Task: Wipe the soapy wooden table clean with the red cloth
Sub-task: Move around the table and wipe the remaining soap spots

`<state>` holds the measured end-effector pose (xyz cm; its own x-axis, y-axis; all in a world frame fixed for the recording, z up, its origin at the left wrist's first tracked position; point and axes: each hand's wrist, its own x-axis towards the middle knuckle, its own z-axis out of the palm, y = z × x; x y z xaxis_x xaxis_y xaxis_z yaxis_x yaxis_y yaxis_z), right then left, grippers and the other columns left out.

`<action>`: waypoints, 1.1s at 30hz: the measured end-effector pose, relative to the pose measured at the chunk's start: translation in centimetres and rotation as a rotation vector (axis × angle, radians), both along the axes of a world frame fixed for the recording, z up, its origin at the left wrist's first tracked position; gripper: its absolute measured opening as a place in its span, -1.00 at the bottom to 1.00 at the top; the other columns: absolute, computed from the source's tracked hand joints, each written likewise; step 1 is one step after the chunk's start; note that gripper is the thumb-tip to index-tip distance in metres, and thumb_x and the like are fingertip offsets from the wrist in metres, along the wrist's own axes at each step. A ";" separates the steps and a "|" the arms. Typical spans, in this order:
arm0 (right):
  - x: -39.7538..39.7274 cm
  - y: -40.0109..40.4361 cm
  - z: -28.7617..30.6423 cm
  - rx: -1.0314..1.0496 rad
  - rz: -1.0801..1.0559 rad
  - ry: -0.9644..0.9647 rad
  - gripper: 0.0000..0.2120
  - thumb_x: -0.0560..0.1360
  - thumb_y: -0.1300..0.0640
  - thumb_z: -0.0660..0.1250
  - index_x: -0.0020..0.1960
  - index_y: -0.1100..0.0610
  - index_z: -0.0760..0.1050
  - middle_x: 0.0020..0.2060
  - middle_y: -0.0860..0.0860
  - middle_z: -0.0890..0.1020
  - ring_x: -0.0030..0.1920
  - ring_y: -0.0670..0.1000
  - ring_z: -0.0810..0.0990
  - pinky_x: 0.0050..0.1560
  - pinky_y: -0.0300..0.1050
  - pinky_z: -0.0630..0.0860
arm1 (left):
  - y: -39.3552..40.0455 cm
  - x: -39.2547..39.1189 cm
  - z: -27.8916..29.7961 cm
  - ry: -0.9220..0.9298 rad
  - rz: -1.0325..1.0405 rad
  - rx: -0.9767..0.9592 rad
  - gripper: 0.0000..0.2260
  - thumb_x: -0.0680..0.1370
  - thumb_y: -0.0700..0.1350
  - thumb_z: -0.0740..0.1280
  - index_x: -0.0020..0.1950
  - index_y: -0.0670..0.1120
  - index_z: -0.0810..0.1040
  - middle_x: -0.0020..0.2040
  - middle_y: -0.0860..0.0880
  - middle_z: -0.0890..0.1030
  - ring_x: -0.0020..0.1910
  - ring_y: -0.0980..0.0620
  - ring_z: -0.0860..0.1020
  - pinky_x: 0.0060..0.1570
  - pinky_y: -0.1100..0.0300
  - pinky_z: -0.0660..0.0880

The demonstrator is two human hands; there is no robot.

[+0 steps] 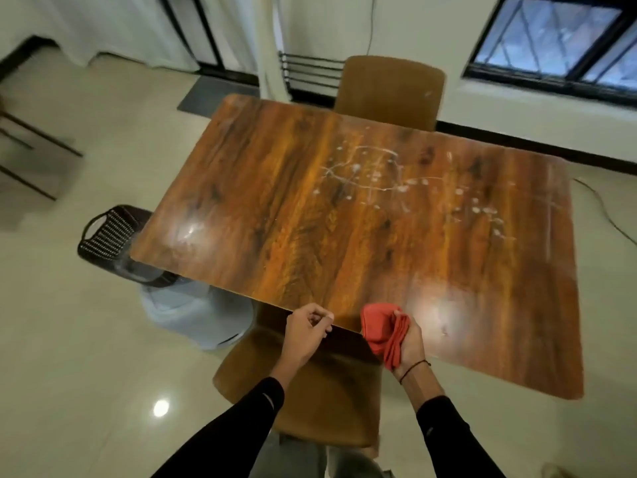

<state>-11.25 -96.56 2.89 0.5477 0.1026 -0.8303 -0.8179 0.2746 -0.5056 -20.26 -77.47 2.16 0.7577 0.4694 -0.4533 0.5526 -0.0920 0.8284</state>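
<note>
The wooden table (pixel 293 215) fills the middle of the head view, with white soap streaks and foam dots (pixel 386 177) across its far right part. My right hand (pixel 410 343) grips the folded red cloth (pixel 381 327) at the table's near edge. My left hand (pixel 308 331) hovers just left of it at the same edge, fingers curled with nothing in them.
A brown chair (pixel 389 91) stands at the table's far side and another chair (pixel 310 391) sits below my arms. A dark perforated basket (pixel 107 232) and a pale blue bin (pixel 193 312) stand on the tiled floor at the table's left corner.
</note>
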 end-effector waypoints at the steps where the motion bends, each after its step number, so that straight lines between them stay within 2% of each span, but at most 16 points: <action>1: 0.8 1.9 -0.4 -0.004 0.040 -0.006 -0.77 0.77 0.00 0.19 0.13 0.06 0.58 0.07 0.19 0.66 0.02 0.22 0.64 0.08 0.15 0.60 | 1.2 -0.2 -0.3 0.003 0.035 -0.008 -0.93 0.67 -0.20 0.48 -0.02 -0.12 0.71 -0.18 -0.10 0.73 -0.19 0.07 0.70 -0.13 0.21 0.64; 3: 2.4 5.8 -1.1 -0.024 0.143 -0.016 -0.75 0.76 -0.03 0.20 0.15 0.06 0.61 0.05 0.16 0.68 0.00 0.19 0.66 0.00 0.10 0.61 | 3.6 -0.5 -1.0 0.012 0.103 -0.016 -0.92 0.66 -0.19 0.48 -0.03 -0.09 0.72 -0.18 -0.06 0.73 -0.21 0.13 0.70 -0.15 0.25 0.62; 5: 4.2 9.6 -1.7 -0.054 0.235 -0.021 -0.73 0.75 -0.03 0.22 0.25 0.09 0.60 0.10 0.18 0.67 0.07 0.21 0.65 -0.03 0.07 0.63 | 5.9 -0.6 -1.8 0.018 0.154 -0.022 -0.91 0.67 -0.18 0.47 -0.03 -0.06 0.72 -0.19 -0.03 0.73 -0.23 0.15 0.69 -0.15 0.27 0.61; 7: 6.3 13.5 -2.2 -0.092 0.299 -0.053 -0.76 0.74 0.03 0.25 0.29 0.11 0.57 0.14 0.20 0.64 0.13 0.25 0.63 -0.01 0.09 0.63 | 8.0 -0.4 -2.5 0.028 0.201 -0.035 -0.92 0.67 -0.16 0.47 -0.02 -0.05 0.72 -0.19 -0.02 0.73 -0.22 0.13 0.69 -0.15 0.26 0.60; 9: 8.3 17.2 -2.6 -0.143 0.370 -0.111 -0.78 0.71 0.08 0.28 0.27 0.14 0.58 0.11 0.20 0.63 0.10 0.25 0.63 -0.05 0.09 0.64 | 9.9 -0.1 -3.2 0.029 0.258 -0.055 -0.92 0.66 -0.15 0.48 -0.02 -0.04 0.73 -0.19 -0.01 0.73 -0.21 0.08 0.71 -0.13 0.20 0.63; 13: 12.5 24.3 -3.9 -0.297 0.549 -0.282 -0.71 0.71 0.20 0.26 0.22 0.42 0.61 0.01 0.23 0.63 0.01 0.19 0.63 -0.03 0.07 0.62 | 13.2 1.2 -4.1 0.007 0.329 -0.084 -0.88 0.66 -0.16 0.48 -0.06 -0.01 0.72 -0.22 0.01 0.73 -0.21 0.04 0.71 -0.13 0.14 0.64; 14: 13.5 26.0 -4.1 -0.342 0.597 -0.337 -0.75 0.71 0.22 0.27 0.17 0.41 0.61 -0.01 0.22 0.61 0.01 0.18 0.61 0.00 0.07 0.58 | 13.9 1.6 -4.2 -0.001 0.344 -0.088 -0.88 0.66 -0.16 0.48 -0.06 -0.01 0.71 -0.22 0.02 0.73 -0.21 0.06 0.70 -0.13 0.16 0.64; 16: 15.3 29.5 -4.3 -0.448 0.704 -0.468 -0.87 0.70 0.23 0.30 0.02 0.25 0.57 -0.05 0.18 0.59 0.01 0.14 0.57 0.02 0.01 0.52 | 15.4 2.1 -4.3 -0.016 0.376 -0.093 -0.91 0.67 -0.17 0.47 -0.03 -0.05 0.72 -0.20 0.01 0.73 -0.20 0.04 0.70 -0.12 0.17 0.63; 18: 16.8 32.5 -4.4 -0.525 0.820 -0.589 -0.90 0.69 0.20 0.33 -0.01 0.16 0.52 -0.08 0.07 0.58 0.05 0.09 0.55 0.05 -0.02 0.51 | 16.7 2.5 -4.3 -0.037 0.409 -0.100 -0.92 0.67 -0.19 0.46 0.01 -0.13 0.73 -0.18 -0.07 0.73 -0.19 -0.05 0.69 -0.12 0.14 0.62; 20: 17.8 35.0 -4.7 -0.579 0.971 -0.697 -0.86 0.69 0.16 0.33 -0.05 0.12 0.47 -0.10 0.03 0.54 0.04 0.08 0.52 0.04 -0.10 0.43 | 17.7 2.5 -4.4 -0.058 0.441 -0.108 -0.92 0.67 -0.22 0.46 0.02 -0.19 0.73 -0.16 -0.14 0.72 -0.20 -0.06 0.67 -0.17 0.17 0.60; 22: 18.8 37.0 -5.2 -0.655 1.121 -0.841 -0.78 0.67 0.11 0.33 -0.15 0.07 0.44 -0.15 0.04 0.54 -0.03 0.12 0.53 -0.01 -0.10 0.38 | 18.2 2.0 -4.5 -0.067 0.461 -0.113 -0.92 0.67 -0.22 0.45 0.02 -0.19 0.73 -0.15 -0.15 0.72 -0.20 0.02 0.66 -0.18 0.24 0.58; 26: 19.6 39.5 -6.0 -0.844 1.394 -1.137 -0.87 0.66 -0.01 0.31 0.05 0.05 0.50 -0.08 0.05 0.59 -0.06 0.17 0.54 -0.03 0.00 0.44 | 18.8 0.4 -4.9 -0.056 0.504 -0.106 -0.94 0.66 -0.21 0.47 0.01 -0.13 0.74 -0.15 -0.09 0.73 -0.15 -0.04 0.69 -0.16 0.23 0.60; 29: 18.2 39.4 -7.1 -0.917 1.612 -1.322 -0.83 0.71 -0.02 0.25 0.20 0.05 0.50 0.08 0.10 0.64 0.12 0.22 0.64 0.07 0.15 0.62 | 19.0 -0.9 -5.4 -0.044 0.523 -0.103 -0.93 0.66 -0.22 0.47 0.00 -0.12 0.73 -0.16 -0.06 0.73 -0.15 -0.01 0.69 -0.16 0.25 0.60; 33: 15.1 37.9 -7.5 -0.980 1.673 -1.449 -0.75 0.74 -0.01 0.20 0.35 0.05 0.48 0.18 0.11 0.59 0.20 0.19 0.62 0.06 0.15 0.65 | 18.9 -1.5 -5.2 -0.032 0.552 -0.095 -0.93 0.66 -0.22 0.47 0.00 -0.10 0.73 -0.18 -0.09 0.73 -0.20 0.07 0.67 -0.19 0.30 0.57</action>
